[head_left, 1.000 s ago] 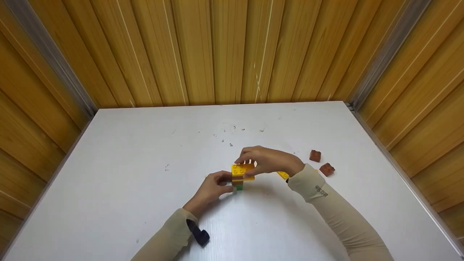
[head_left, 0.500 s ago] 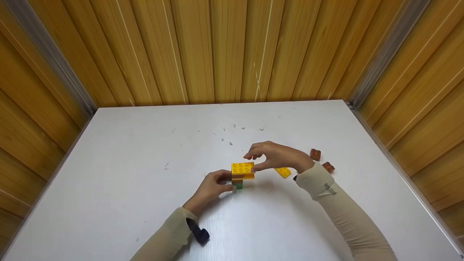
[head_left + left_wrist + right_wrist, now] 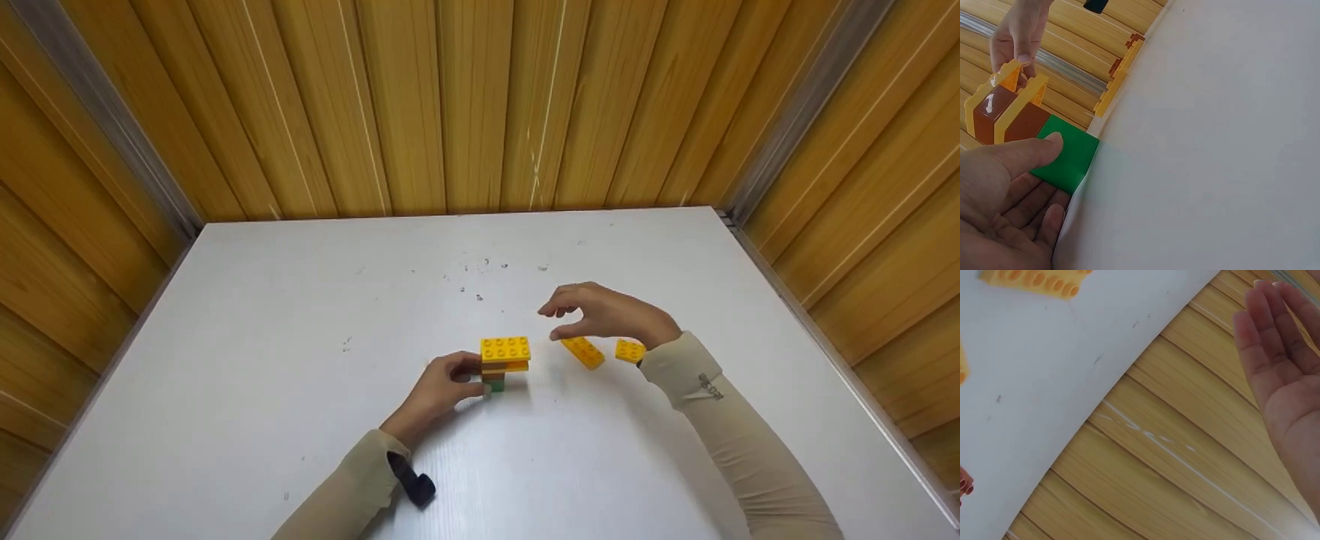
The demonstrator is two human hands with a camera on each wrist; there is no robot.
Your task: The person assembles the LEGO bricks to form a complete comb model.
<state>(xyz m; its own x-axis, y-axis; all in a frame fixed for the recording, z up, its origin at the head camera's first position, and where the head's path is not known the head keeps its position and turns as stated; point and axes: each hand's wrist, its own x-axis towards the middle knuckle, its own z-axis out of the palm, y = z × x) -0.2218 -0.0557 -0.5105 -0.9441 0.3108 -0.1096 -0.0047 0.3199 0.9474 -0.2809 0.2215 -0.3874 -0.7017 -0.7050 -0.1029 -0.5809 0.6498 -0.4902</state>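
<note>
My left hand (image 3: 441, 390) holds an upright stack of toy building bricks at its base, with the thumb on the green brick (image 3: 1069, 154) and the fingers on the opposite side. Above the green, brown bricks alternate with longer yellow ones, and a studded yellow brick (image 3: 505, 349) tops the stack. The yellow layers jut out to the right past the brown ones. To the right of the stack hovers my right hand (image 3: 611, 311), holding nothing, its fingers loosely extended in the right wrist view. Just below it lies a long yellow brick (image 3: 585, 354).
A shorter yellow brick (image 3: 628, 349) lies by the right sleeve. Two brown bricks, hidden behind the right arm in the head view, appear in the left wrist view, one brown brick (image 3: 1116, 67) nearer. Wood-patterned walls (image 3: 472, 105) border the white table (image 3: 300, 300).
My right hand has let go of the top yellow brick and moved right, away from the stack. Its arm now covers the brown bricks and uncovers the loose yellow ones. The left hand stays put.
</note>
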